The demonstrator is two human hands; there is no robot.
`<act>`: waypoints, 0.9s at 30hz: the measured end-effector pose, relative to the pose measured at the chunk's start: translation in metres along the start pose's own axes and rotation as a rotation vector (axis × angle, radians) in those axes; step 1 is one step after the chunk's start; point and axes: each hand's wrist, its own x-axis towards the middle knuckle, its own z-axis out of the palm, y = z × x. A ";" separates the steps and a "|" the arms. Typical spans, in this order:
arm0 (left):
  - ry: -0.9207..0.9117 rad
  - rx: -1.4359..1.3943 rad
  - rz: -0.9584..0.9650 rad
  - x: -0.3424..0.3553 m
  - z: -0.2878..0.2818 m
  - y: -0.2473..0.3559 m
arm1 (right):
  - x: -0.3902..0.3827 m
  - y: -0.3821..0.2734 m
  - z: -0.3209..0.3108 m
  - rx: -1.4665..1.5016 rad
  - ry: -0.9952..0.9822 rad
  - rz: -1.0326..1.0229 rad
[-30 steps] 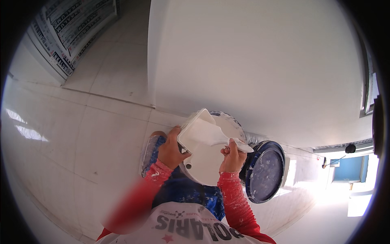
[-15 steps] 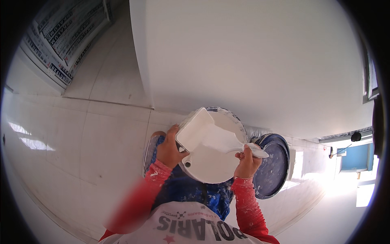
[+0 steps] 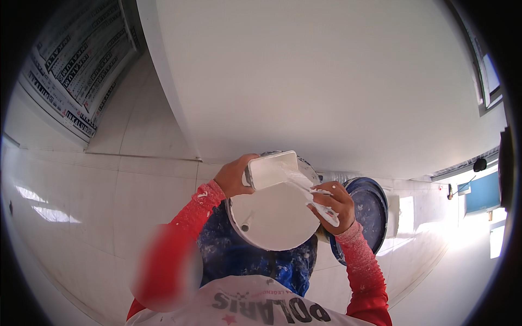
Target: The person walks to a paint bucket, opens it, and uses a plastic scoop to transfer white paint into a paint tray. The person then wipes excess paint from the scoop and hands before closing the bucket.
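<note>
My left hand (image 3: 235, 176) is closed on the left end of a white rectangular mud pan (image 3: 274, 169), tilted over the far side of a bucket (image 3: 230, 221). White paste (image 3: 277, 220) fills the bucket, with a small dark round spot near its left edge. In my right hand (image 3: 338, 204) is a paste-coated putty knife (image 3: 328, 215), its handle pointing down and right. The blade, seen nearly edge-on, reaches the pan's right part; whether it touches the pan I cannot tell.
A blue, paste-spotted round lid or tub (image 3: 368, 217) lies right of the bucket. A broad white wall (image 3: 326, 81) rises just beyond. Printed wrapped panels (image 3: 70, 70) stand at far left. Pale tiles (image 3: 109, 206) cover the floor; a window (image 3: 489, 76) is at right.
My left hand has moved up and turned the pan, which now lies more crosswise. My right hand has rolled the putty knife from flat to nearly edge-on and shifted slightly right.
</note>
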 end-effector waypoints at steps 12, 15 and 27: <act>0.064 0.000 0.022 -0.002 0.004 -0.014 | -0.031 0.008 0.080 -0.096 0.085 -0.251; 0.062 0.024 0.010 -0.002 0.003 -0.012 | -0.040 0.003 0.071 -0.088 0.070 -0.233; 0.039 -0.012 -0.040 -0.005 0.005 -0.012 | -0.064 0.003 0.056 0.068 0.015 0.468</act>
